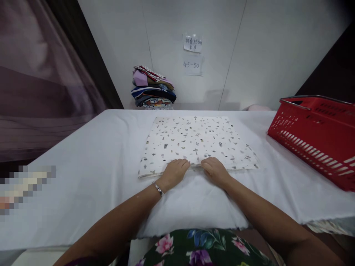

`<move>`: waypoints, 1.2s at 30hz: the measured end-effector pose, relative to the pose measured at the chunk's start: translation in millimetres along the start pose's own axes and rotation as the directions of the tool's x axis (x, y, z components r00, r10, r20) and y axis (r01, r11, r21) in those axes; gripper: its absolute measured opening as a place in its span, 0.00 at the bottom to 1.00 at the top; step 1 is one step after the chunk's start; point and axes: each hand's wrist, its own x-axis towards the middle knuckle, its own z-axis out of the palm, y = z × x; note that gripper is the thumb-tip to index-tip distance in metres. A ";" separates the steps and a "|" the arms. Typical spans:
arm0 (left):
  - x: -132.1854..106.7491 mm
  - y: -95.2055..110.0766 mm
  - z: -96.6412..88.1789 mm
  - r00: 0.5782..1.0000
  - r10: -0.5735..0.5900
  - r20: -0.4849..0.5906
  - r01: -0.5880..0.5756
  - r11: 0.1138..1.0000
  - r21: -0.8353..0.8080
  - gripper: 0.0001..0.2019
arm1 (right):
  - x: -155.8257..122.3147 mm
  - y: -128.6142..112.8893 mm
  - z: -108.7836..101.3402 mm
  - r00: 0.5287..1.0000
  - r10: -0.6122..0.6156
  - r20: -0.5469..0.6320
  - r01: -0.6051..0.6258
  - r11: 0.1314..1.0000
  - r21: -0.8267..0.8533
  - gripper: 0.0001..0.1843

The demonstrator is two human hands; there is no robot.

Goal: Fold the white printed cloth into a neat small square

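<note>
A white cloth with small printed motifs (194,142) lies flat and folded into a rectangle on the white-covered table (91,173). Both of my hands rest side by side on its near edge. My left hand (174,172), with a bracelet at the wrist, has its fingers curled onto the hem. My right hand (215,170) does the same just to the right, fingertips nearly meeting the left hand's. Whether the fingers pinch the edge or only press on it is unclear.
A red plastic basket (313,138) with a metal handle stands at the table's right side. A stack of folded clothes (152,88) sits against the white back wall, which carries two paper notes (192,55). A purple curtain (41,81) hangs at the left.
</note>
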 end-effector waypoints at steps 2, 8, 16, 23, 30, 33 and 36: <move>-2.3 1.1 0.8 0.999 0.047 -0.006 -0.047 0.999 0.003 0.09 | -0.2 -0.6 0.1 1.000 -0.020 0.017 0.020 1.000 -0.001 0.11; -0.3 6.5 -2.9 0.998 0.062 0.023 -0.061 0.997 -0.053 0.10 | -0.1 -1.7 1.2 0.998 -0.061 0.026 0.061 0.998 0.002 0.11; 12.1 15.5 -0.9 0.997 0.082 0.012 -0.078 0.981 -0.178 0.13 | -0.8 -0.9 1.4 0.999 -0.043 0.029 0.043 0.999 -0.010 0.11; -2.2 19.3 -5.8 0.994 -0.032 -0.101 0.006 0.969 -0.249 0.09 | -4.2 -5.8 -2.5 0.994 -0.090 0.062 0.087 0.995 0.057 0.12; 0.3 19.7 -8.2 0.993 -0.082 -0.089 0.045 0.932 -0.361 0.08 | -2.1 -10.0 4.3 0.998 0.018 0.059 -0.015 0.999 -0.041 0.07; 1.0 19.5 -8.2 0.991 -0.095 -0.091 0.054 0.926 -0.374 0.08 | -1.8 -8.9 5.2 0.999 -0.005 0.050 0.008 0.999 -0.048 0.09; -1.0 18.0 -7.6 0.993 -0.091 -0.075 0.060 0.938 -0.342 0.08 | -2.5 -7.2 2.4 0.999 -0.036 0.036 0.037 0.999 -0.018 0.10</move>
